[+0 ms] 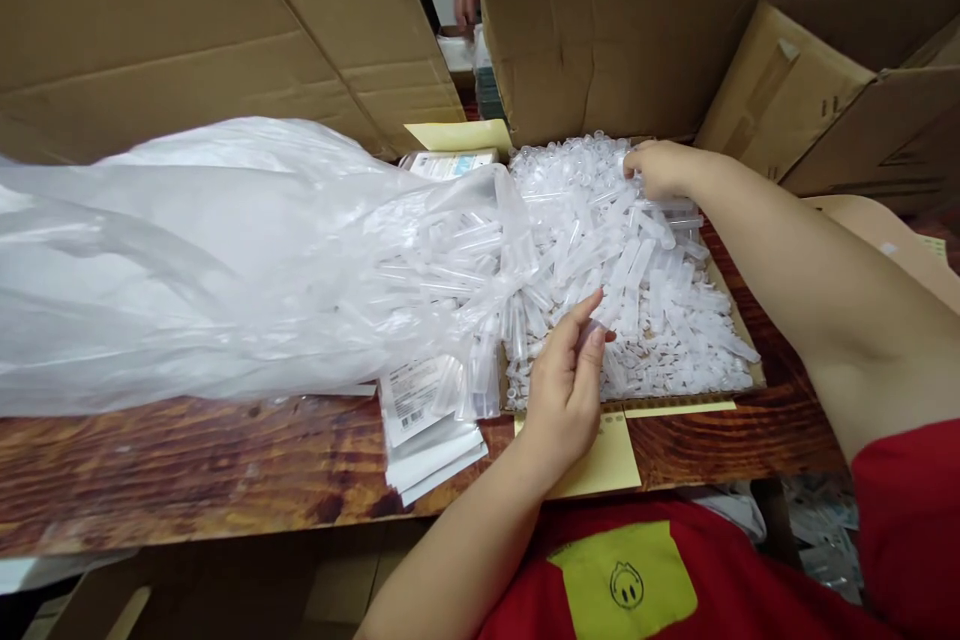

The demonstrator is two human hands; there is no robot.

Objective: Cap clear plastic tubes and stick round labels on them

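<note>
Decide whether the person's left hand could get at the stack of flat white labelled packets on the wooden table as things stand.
Probably yes: the left hand hovers just right of the stack of flat white labelled packets, nothing lying between, though the clear plastic bag overlaps the stack's top edge.

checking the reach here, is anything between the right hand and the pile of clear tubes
Nothing visible. The right hand already rests on the far side of the pile of clear tubes, fingers in among them. The left hand pinches one tube at the pile's near edge. The plastic bag lies off to the left, not in the path.
</note>
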